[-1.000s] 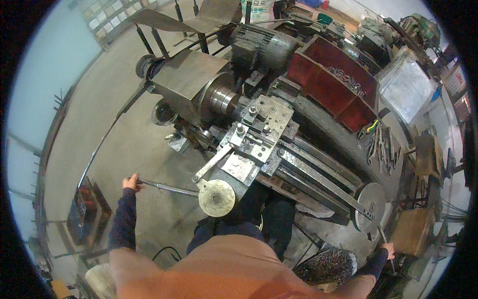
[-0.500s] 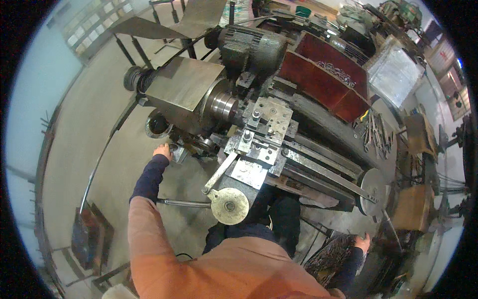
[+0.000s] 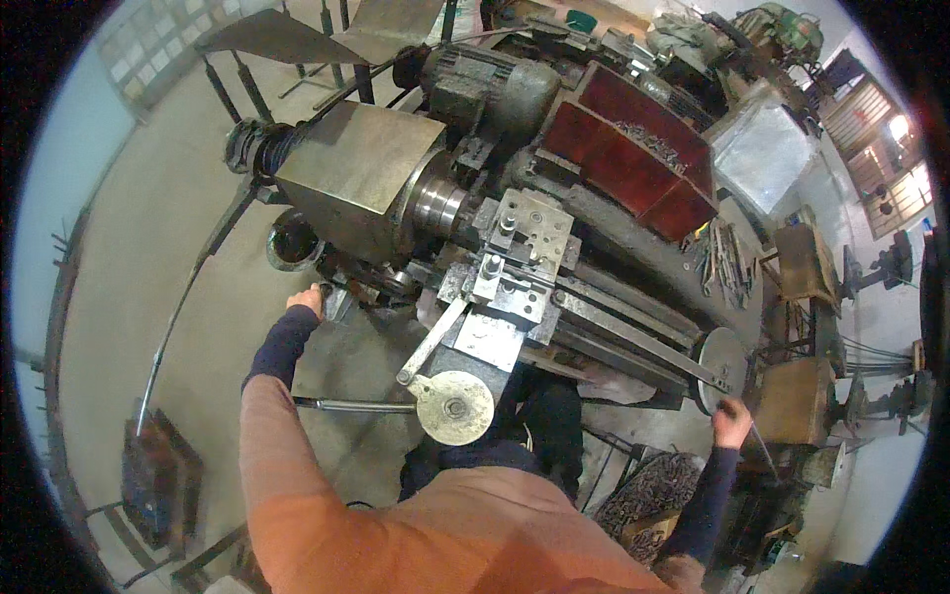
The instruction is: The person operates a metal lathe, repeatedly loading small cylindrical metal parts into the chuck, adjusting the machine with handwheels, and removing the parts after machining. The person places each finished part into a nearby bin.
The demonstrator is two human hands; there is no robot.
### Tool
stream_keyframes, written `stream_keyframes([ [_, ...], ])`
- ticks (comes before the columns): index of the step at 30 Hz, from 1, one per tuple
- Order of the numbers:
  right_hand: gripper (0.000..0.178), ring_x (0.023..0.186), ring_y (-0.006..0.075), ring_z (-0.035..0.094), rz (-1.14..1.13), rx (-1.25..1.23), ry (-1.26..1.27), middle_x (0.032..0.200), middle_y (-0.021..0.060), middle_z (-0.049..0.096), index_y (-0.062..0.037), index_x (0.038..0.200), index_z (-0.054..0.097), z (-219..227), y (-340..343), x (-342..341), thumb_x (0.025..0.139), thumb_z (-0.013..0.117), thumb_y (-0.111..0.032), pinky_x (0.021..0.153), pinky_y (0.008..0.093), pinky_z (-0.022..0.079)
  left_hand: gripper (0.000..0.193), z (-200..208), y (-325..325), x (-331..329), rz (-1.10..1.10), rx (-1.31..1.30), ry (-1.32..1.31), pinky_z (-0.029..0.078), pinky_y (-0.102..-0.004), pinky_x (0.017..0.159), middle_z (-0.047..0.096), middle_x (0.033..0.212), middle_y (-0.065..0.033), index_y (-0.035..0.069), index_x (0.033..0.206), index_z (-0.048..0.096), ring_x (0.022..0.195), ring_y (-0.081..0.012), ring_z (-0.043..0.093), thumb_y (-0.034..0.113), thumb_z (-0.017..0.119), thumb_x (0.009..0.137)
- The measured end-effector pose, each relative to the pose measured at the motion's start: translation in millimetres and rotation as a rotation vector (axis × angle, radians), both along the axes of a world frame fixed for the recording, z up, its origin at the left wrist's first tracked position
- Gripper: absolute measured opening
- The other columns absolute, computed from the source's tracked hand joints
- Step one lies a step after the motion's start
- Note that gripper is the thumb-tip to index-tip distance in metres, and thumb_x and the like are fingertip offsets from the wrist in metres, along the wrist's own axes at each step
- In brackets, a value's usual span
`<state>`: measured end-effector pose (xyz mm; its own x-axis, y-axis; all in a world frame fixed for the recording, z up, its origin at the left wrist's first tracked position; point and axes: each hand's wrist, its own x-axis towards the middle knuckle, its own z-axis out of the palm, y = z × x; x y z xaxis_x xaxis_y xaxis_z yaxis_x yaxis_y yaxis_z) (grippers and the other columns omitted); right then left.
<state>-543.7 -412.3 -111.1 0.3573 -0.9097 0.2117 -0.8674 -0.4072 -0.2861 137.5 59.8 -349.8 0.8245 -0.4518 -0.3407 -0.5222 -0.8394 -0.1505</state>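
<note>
A metal lathe-like machine [image 3: 366, 158] stands before me, with a bright round chuck or workpiece [image 3: 438, 208] at its head and a steel tool block [image 3: 529, 233] beside it. At the machine's left front, my left hand [image 3: 307, 300] is closed beside a small grey metal block [image 3: 338, 305]; whatever its fingers hold is hidden. My right hand [image 3: 732, 426] closes at the lower rim of a large grey handwheel [image 3: 720, 368] on the right end. Between my arms sits a pale round disc [image 3: 455, 408] joined to a flat lever [image 3: 433, 342].
Behind the bed stands a red-brown metal bin [image 3: 618, 163] with small metal pieces inside. Wrenches and other hand tools [image 3: 727, 262] lie to its right. A long thin rod [image 3: 173, 327] slants down on the left. Dark metal chips [image 3: 653, 500] are heaped below my right arm.
My right hand has risen from above the chip heap to the handwheel's rim and closed there. The left hand stays at the same part. The whole view has shifted slightly.
</note>
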Motion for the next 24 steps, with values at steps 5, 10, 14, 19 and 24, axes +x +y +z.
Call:
stream_keyframes([
  [5,0.041,0.092,0.0226,0.061,0.591,0.019,-0.275,0.096,0.0151,0.065,0.0022,0.099,0.062,82.6,-13.5,156.7,0.060,0.056,-0.008,0.086,0.0298,0.044,0.028,28.6,5.8,-2.2,0.026,-0.295,0.074,0.047,-0.0446,0.075,0.062,0.093,-0.0189,0.007,0.097,0.054,0.088,-0.0341,0.060,0.027,0.056,0.079],
  [10,0.042,0.083,0.0242,0.063,1.116,0.122,-0.363,0.091,0.0154,0.065,-0.0038,0.099,0.064,106.9,42.9,343.4,0.059,0.061,-0.017,0.078,0.0318,0.048,0.030,137.9,77.0,15.3,-0.060,-0.386,-0.356,0.047,-0.0424,0.074,0.062,0.094,-0.0162,0.010,0.103,0.059,0.086,-0.0333,0.059,0.030,0.056,0.080],
  [14,0.036,0.082,0.0312,0.062,1.224,0.208,-0.007,0.089,0.0170,0.064,-0.0077,0.089,0.068,98.6,107.4,450.2,0.056,0.061,-0.022,0.078,0.0357,0.048,0.030,228.0,194.0,29.1,0.079,-0.541,-0.733,0.046,-0.0407,0.078,0.061,0.099,-0.0147,0.006,0.103,0.058,0.091,-0.0329,0.057,0.028,0.051,0.084],
  [19,0.036,0.085,0.0318,0.062,0.953,0.260,0.261,0.084,0.0193,0.064,-0.0010,0.084,0.066,85.6,137.9,489.4,0.058,0.062,-0.025,0.078,0.0366,0.049,0.056,200.1,232.3,-37.2,0.766,-0.425,-0.452,0.044,-0.0434,0.079,0.061,0.101,-0.0151,0.013,0.097,0.064,0.094,-0.0351,0.057,0.056,0.029,0.088],
  [24,0.029,0.073,0.0346,0.063,1.006,0.127,0.101,0.072,0.0224,0.062,0.0017,0.071,0.065,67.1,134.3,494.7,0.053,0.063,-0.020,0.069,0.0381,0.050,0.059,208.0,174.7,-128.6,0.782,-0.471,-0.493,0.045,-0.0447,0.075,0.062,0.090,-0.0161,0.008,0.087,0.062,0.088,-0.0362,0.058,0.060,0.034,0.084],
])
